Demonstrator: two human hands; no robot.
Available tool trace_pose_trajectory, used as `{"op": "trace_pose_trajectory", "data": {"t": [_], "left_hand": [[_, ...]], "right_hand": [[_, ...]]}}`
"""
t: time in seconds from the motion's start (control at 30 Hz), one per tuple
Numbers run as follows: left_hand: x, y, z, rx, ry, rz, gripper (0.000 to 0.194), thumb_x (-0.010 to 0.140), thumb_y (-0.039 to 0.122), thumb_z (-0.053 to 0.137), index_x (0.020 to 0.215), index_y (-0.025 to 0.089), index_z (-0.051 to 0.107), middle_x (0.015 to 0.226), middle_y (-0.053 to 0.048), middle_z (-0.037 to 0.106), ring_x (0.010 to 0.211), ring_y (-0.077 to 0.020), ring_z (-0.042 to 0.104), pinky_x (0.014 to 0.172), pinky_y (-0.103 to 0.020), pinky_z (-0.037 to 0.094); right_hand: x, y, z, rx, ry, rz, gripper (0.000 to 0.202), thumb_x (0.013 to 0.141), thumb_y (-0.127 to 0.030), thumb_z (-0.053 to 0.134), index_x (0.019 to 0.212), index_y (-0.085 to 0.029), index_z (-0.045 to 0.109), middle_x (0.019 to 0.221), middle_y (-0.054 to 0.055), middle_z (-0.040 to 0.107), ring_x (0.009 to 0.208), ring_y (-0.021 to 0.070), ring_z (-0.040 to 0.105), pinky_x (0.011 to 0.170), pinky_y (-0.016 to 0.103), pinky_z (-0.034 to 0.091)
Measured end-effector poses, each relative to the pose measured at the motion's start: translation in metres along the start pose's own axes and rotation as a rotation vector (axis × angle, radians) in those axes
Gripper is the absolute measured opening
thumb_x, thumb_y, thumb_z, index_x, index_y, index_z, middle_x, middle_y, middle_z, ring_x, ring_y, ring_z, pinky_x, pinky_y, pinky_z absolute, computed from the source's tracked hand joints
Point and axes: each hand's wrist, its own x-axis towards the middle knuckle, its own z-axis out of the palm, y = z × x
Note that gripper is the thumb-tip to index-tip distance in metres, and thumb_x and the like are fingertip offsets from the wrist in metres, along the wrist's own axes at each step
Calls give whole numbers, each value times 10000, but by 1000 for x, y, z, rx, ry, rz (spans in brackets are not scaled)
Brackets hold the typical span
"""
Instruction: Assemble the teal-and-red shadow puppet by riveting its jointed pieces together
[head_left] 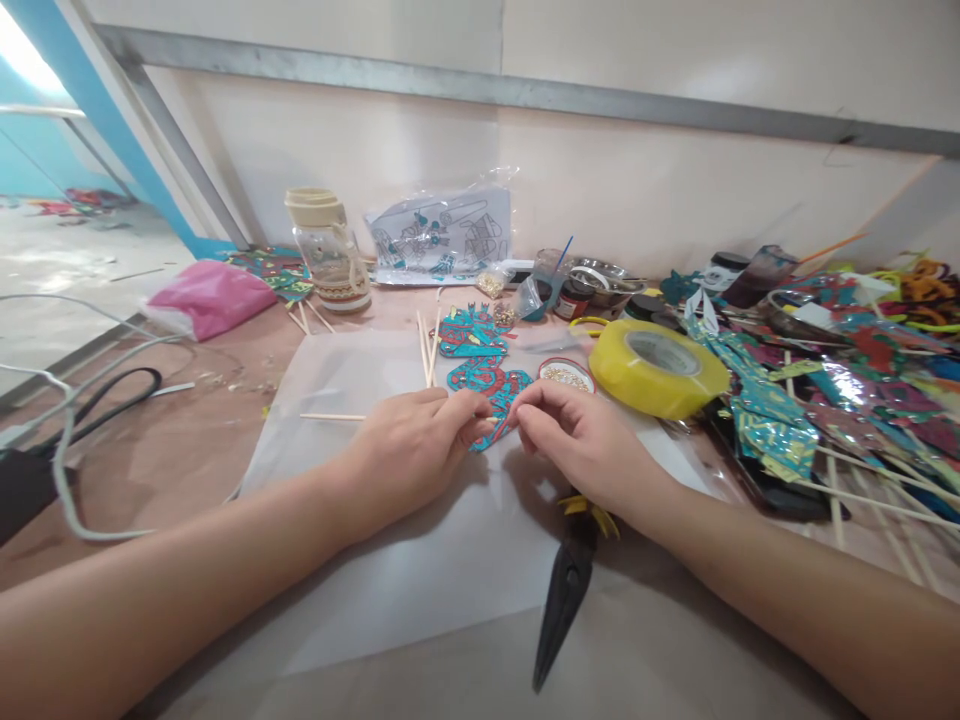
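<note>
My left hand [427,430] is closed around a thin wooden stick [334,416], whose pointed end sticks out to the left. The stick's other end shows past the thumb, close to my right hand [581,435]. The right fingertips are pinched together, and whatever is between them is too small to make out. Just behind both hands lies a flat cut-out figure [480,375] in turquoise and red, partly covered by the fingers. More wooden sticks [429,350] rest beside its left edge. Dark pliers [566,590] lie below my right wrist.
A white sheet [337,570] covers the table's middle. Yellow tape [656,365] and a dish of small fasteners [567,376] sit to the right. Painted cut-outs [772,410] with sticks crowd the far right. At the back stand a bottle [326,250] and paint jars [574,298]; cables [67,450] run left.
</note>
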Motion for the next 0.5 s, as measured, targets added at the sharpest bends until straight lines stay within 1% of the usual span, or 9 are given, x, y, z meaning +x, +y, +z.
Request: {"op": "trace_pose_trajectory", "data": {"t": [0.07, 0.13, 0.23, 0.33, 0.43, 0.5], "left_hand": [[1, 0, -1, -5, -25, -26, 349, 1012, 315, 313, 839, 165, 576, 701, -13, 661, 645, -164, 626, 595, -265, 444], [1, 1, -1, -1, -26, -15, 390, 1015, 334, 298, 792, 168, 572, 661, -9, 638, 606, -158, 605, 576, -261, 424], [1, 2, -1, -10, 3, 5, 393, 1016, 336, 300, 802, 166, 582, 649, -5, 629, 587, -151, 591, 566, -258, 406], [0, 2, 0, -33, -26, 2, 366, 1013, 324, 315, 821, 163, 582, 682, -8, 640, 617, -156, 604, 574, -262, 411], [-1, 3, 0, -56, -61, 4, 321, 1005, 313, 343, 854, 158, 580, 733, -15, 643, 651, -164, 609, 586, -272, 424], [-2, 2, 0, -63, -52, 22, 279, 994, 300, 370, 883, 156, 581, 752, -17, 633, 670, -169, 604, 607, -281, 433]], "right_hand": [[-1, 1, 1, -49, 44, -75, 91, 865, -225, 506, 826, -187, 578, 684, -34, 588, 615, 93, 519, 562, 204, 404], [-3, 2, 2, -103, 47, -134, 62, 851, -202, 526, 842, -188, 585, 707, -28, 615, 635, 96, 543, 581, 202, 420], [-4, 3, 3, -176, 45, -206, 60, 841, -174, 536, 853, -189, 593, 711, -31, 625, 632, 89, 544, 587, 194, 421], [-5, 3, 3, -229, 49, -271, 69, 828, -146, 548, 846, -189, 599, 714, -38, 624, 636, 82, 540, 609, 188, 422], [-4, 4, 3, -253, 49, -286, 72, 826, -142, 551, 845, -185, 605, 710, -38, 622, 642, 82, 545, 616, 186, 423], [-3, 5, 4, -266, 61, -282, 74, 829, -144, 549, 854, -181, 608, 699, -38, 617, 635, 81, 544, 612, 185, 422]]}}
